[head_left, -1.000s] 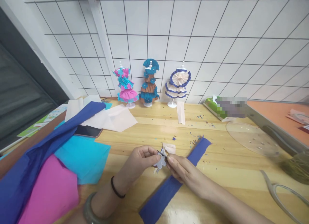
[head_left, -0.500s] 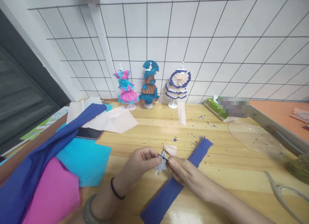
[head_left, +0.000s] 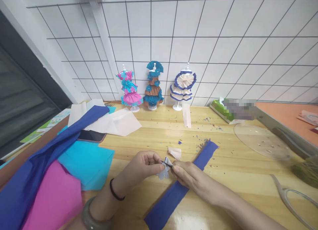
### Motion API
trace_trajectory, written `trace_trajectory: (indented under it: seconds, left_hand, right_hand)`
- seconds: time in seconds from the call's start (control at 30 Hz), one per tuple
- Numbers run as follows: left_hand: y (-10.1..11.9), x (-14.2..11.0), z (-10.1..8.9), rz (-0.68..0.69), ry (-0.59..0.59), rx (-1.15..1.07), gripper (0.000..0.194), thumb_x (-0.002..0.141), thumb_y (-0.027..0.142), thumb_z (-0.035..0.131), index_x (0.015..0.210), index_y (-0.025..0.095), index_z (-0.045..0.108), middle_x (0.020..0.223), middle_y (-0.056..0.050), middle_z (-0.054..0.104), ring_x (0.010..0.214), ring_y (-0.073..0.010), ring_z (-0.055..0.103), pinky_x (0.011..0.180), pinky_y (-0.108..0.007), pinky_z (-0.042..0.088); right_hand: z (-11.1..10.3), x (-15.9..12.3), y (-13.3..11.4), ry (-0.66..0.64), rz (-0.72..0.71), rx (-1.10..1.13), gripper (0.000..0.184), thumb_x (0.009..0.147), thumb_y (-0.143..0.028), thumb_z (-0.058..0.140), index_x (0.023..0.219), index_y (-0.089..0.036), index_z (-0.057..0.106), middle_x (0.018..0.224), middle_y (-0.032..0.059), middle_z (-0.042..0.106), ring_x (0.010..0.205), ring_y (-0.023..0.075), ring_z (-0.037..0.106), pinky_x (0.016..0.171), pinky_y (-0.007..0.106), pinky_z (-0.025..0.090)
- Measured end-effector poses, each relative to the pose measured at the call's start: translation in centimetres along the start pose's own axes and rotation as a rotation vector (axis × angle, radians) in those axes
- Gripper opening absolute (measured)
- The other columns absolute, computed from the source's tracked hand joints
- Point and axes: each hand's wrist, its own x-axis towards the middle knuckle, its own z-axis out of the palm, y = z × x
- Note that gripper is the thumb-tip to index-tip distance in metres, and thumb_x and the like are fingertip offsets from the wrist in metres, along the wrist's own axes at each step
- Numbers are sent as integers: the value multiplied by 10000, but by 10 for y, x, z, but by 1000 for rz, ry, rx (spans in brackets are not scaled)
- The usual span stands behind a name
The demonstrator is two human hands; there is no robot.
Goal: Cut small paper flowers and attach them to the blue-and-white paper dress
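Observation:
My left hand (head_left: 142, 167) and my right hand (head_left: 185, 174) meet over the wooden table (head_left: 238, 177), both pinching a small pale paper flower (head_left: 164, 170) with a dark edge between their fingertips. A long dark blue paper strip (head_left: 181, 187) lies on the table under my right hand. A small cream paper scrap (head_left: 175, 153) rests just beyond the flower.
Three mini mannequins in paper dresses stand at the wall: pink and teal (head_left: 128, 90), brown and teal (head_left: 153, 86), cream and blue (head_left: 183, 85). Blue (head_left: 47, 157), cyan (head_left: 86, 162), pink (head_left: 53, 197) and cream (head_left: 115, 122) sheets lie left, over a phone (head_left: 90, 136). Scissors (head_left: 288, 198) and a clear plastic lid (head_left: 262, 142) are on the right.
Both hands have kept pinching the paper flower and shifted it slightly; the flower now sits a bit lower between the fingertips.

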Motion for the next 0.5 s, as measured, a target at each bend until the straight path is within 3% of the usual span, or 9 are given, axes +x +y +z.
trace_trajectory:
  seconds: [0.5]
  left_hand:
    - [4,-3,-5,-107,-97,-18,202,621,312,692,649,145,581,693,-42,674,647,-155,606,610,-259,430]
  right_hand:
    - [-3,0,2,-23,-31,-226,349,926,-406,249,696,-190,399,650,-14,432,580,113,398,560,234,330]
